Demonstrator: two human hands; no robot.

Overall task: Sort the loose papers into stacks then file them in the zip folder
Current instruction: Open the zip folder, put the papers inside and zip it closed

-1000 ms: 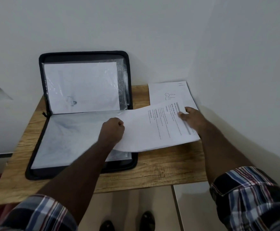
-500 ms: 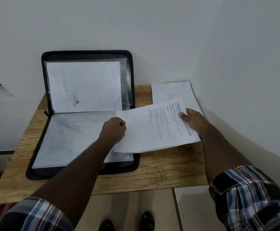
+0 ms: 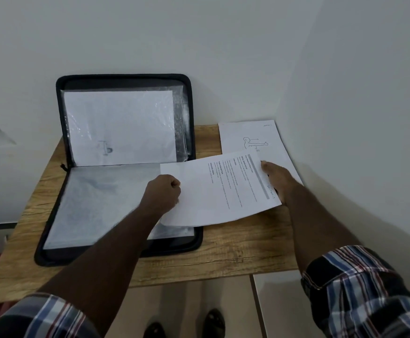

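Observation:
A black zip folder (image 3: 52, 223) lies open on the wooden table (image 3: 235, 247), its upper half propped against the wall with a sheet in a clear sleeve (image 3: 121, 125). The lower half shows another clear sleeve (image 3: 96, 203). I hold a printed sheet of text (image 3: 218, 191) between both hands, above the folder's right edge. My left hand (image 3: 162, 193) is closed on its left edge. My right hand (image 3: 277, 176) grips its right edge. A stack of papers (image 3: 245, 135) with a line drawing of a figure lies at the table's right rear corner, partly under the held sheet.
White walls close the table in behind and on the right. The table's front edge is near my body; tiled floor and my shoes (image 3: 213, 320) show below it. Bare wood lies in front of the folder.
The held sheet has shifted slightly to the left toward the folder's lower sleeve, with both hands still on it. The folder and the rear stack have not moved.

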